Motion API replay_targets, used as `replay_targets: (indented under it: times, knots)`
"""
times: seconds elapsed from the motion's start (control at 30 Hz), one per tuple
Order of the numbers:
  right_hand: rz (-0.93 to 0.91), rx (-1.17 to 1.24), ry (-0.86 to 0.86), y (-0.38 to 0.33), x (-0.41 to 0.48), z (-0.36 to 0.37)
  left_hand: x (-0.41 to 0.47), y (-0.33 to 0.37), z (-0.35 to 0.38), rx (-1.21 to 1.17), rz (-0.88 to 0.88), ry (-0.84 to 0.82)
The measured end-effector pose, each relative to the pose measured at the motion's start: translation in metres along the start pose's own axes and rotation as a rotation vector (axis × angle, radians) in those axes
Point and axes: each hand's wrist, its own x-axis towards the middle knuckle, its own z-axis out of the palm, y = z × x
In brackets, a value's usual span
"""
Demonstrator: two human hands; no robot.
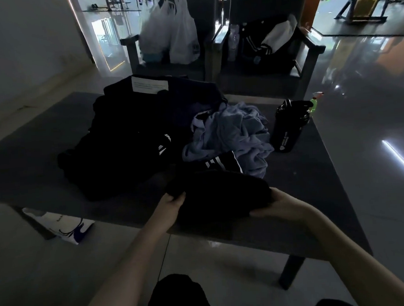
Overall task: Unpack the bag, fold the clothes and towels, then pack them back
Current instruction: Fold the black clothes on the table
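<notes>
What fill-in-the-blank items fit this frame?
1. Both hands, left hand and right hand, hold a ____ garment.
2. The crumpled towel is pale ____.
3. The shaker bottle stands to the towel's ____.
4. White plastic bags sit on a ____.

Missing: black; blue; right; chair

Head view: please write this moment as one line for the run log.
stage: folding | left hand: grips black garment | right hand: grips same garment | table: crumpled blue towel, dark clothes pile, black shaker bottle
</notes>
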Motion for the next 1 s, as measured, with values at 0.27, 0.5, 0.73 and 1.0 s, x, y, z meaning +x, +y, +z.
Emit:
replay_targets:
  times: [0.27,0.5,0.73,1.0]
  knots:
    - [0.03,0.172,0.542,0.001,0.046,0.032,0.017,0.009,0.012,-0.119,-0.048,0.01]
    - [0.004,0.146,0.684,0.008,0.044,0.047,0.01,0.002,0.015,0.053,0.169,0.096]
    - [0.195,-0.085,0.668,0.008,0.04,0.035,0.015,-0.004,0.022,0.21,0.182,0.089]
    - [0.325,-0.095,0.665,0.012,0.03,0.025,0.013,0.001,0.024,0.48,0.048,0.187]
